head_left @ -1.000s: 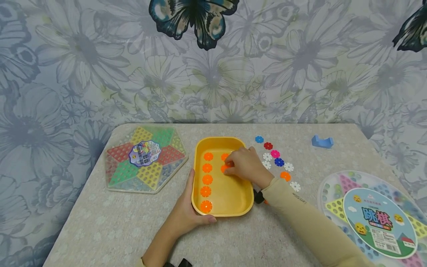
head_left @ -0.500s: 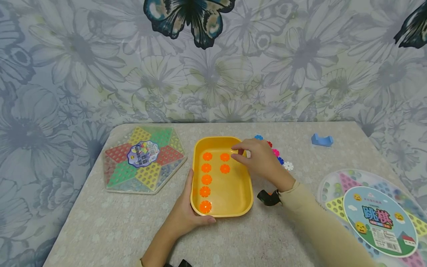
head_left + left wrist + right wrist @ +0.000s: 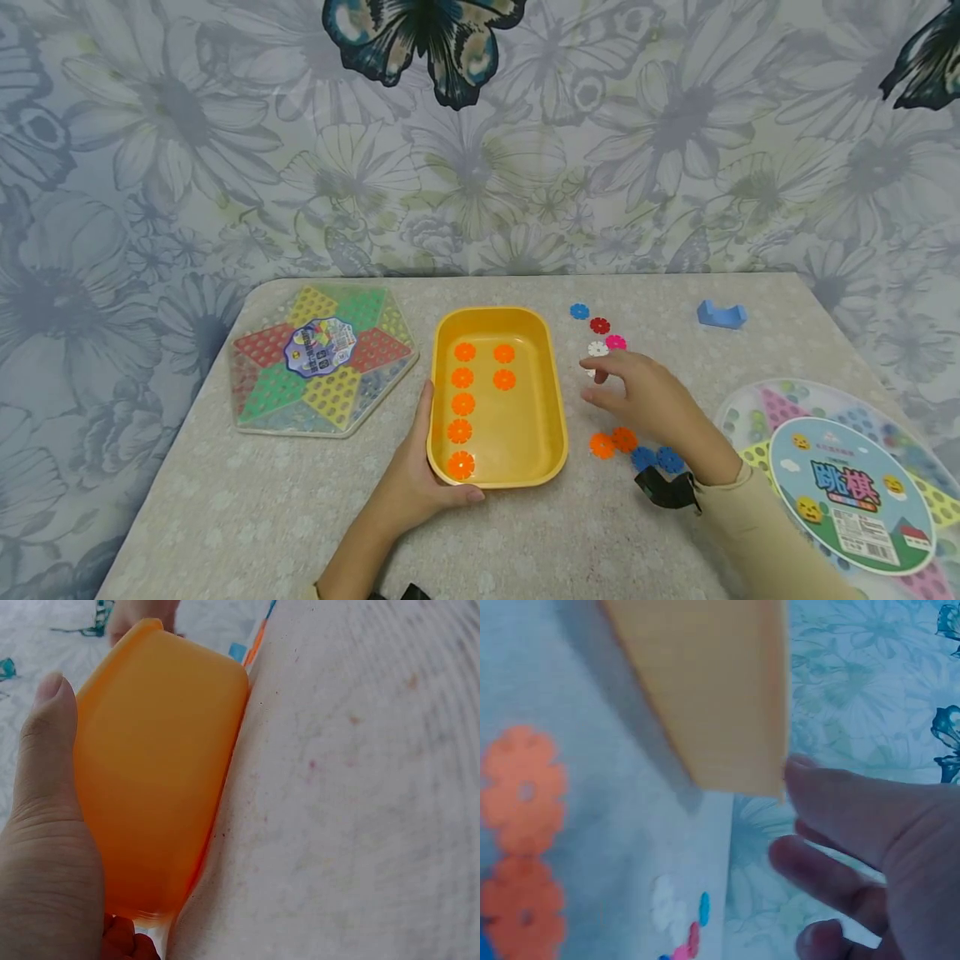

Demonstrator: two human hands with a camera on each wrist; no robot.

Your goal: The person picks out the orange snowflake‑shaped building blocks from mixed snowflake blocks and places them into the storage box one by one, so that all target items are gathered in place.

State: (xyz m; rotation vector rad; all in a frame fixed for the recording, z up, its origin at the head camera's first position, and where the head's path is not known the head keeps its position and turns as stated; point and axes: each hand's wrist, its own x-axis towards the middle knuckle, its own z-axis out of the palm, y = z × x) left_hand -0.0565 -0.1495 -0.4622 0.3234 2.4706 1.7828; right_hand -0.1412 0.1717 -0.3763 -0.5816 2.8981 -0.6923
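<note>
Left grip [image 3: 418, 479] clasps tray [image 3: 529, 443] by corner; right grip [image 3: 647, 398], loosely parted, holds nothing above bench [image 3: 300, 517]
Seven orange discs [image 3: 462, 404] lie inside

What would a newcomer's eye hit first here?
Probably the yellow tray near the middle of the head view, gripped by the left hand at its near left corner. Inside, seven bright orange flower-shaped pieces stand out: five down the left, two at the far right. Next, likely the big dark butterfly at the top, against the flowered wall.
</note>
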